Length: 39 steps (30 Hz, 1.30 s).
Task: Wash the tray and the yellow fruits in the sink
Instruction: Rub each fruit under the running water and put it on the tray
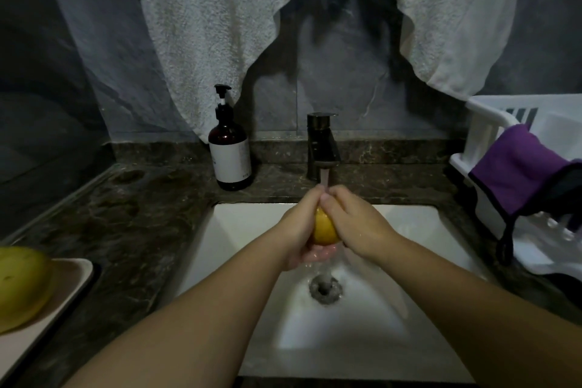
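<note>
A yellow fruit is held over the white sink, right under the running water from the black faucet. My left hand cups it from the left and below. My right hand wraps it from the right, fingers over its top. Water runs off the fruit down to the drain. At the left edge a pale tray rests on the counter with a second yellow fruit lying on it.
A brown pump soap bottle stands on the dark stone counter left of the faucet. A white dish rack with a purple cloth draped over it is at the right. A white towel hangs on the wall behind.
</note>
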Each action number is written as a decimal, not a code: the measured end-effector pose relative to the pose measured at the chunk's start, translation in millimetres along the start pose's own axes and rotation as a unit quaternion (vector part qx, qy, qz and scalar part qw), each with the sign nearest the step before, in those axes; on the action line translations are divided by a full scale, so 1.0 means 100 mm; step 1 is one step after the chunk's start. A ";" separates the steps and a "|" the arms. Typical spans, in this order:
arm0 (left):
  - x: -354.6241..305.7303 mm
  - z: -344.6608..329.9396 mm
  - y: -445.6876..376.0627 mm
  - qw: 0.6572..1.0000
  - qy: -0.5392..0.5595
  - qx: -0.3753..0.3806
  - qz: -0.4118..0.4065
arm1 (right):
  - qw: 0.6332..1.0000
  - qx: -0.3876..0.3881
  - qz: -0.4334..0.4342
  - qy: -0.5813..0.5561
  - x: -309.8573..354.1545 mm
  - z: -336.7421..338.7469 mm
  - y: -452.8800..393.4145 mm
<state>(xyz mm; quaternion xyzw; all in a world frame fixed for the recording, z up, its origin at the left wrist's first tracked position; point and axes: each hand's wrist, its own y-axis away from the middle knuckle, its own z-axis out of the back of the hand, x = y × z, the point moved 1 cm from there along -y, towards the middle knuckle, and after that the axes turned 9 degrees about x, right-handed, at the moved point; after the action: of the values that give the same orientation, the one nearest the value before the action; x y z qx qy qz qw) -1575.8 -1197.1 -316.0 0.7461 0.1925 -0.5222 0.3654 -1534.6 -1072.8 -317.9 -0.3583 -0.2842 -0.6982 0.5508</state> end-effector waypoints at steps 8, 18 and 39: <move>0.05 0.04 -0.05 0.999 0.017 -0.039 0.004 | 0.992 -0.033 0.055 0.106 0.08 -0.05 0.01; 0.02 0.12 -0.05 1.000 0.004 -0.017 0.024 | 0.998 0.022 0.035 0.048 0.02 -0.02 -0.02; 0.01 0.08 -0.06 0.996 -0.035 -0.074 -0.047 | 0.995 0.031 -0.047 -0.082 0.08 -0.12 -0.07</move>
<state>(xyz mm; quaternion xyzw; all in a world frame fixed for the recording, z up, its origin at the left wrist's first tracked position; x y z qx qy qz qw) -1584.2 -1199.5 -320.3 0.6884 0.2525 -0.5488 0.4014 -1544.5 -1085.7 -318.4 -0.3831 -0.3661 -0.6826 0.5032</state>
